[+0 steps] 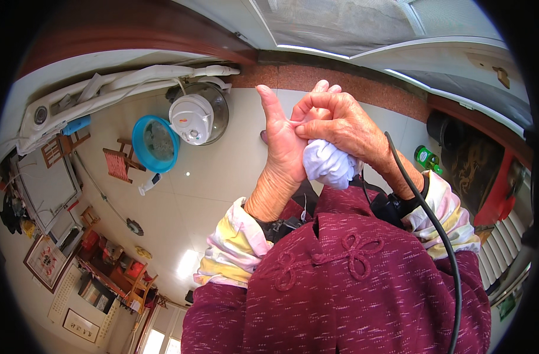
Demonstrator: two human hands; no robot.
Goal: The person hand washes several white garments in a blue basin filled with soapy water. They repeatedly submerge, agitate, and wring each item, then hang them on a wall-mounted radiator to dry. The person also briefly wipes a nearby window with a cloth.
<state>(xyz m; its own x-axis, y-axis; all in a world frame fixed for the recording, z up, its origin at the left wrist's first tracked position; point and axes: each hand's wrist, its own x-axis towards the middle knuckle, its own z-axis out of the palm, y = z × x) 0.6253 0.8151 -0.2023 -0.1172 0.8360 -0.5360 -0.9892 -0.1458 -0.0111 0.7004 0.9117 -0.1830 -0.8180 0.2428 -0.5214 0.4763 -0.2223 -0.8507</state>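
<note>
My left hand (280,144) is held palm up in front of my chest, its thumb spread away and its fingers partly hidden behind the other hand. Thumb and forefinger of my right hand (338,117) pinch at the left palm. A bunched pale white cloth (329,163) is tucked under the right hand, against the heel of the left palm; the right hand's other fingers are hidden. Below the hands is a maroon garment (358,283) with knotted loops. A black cable (442,239) runs past the right forearm.
A blue basin (177,152) of sudsy water stands on the tiled floor beside a white appliance (192,119). Near it are a folding stool (119,166) and a white-handled object (150,183). A green bottle (426,158) and a black bucket (444,130) are at right.
</note>
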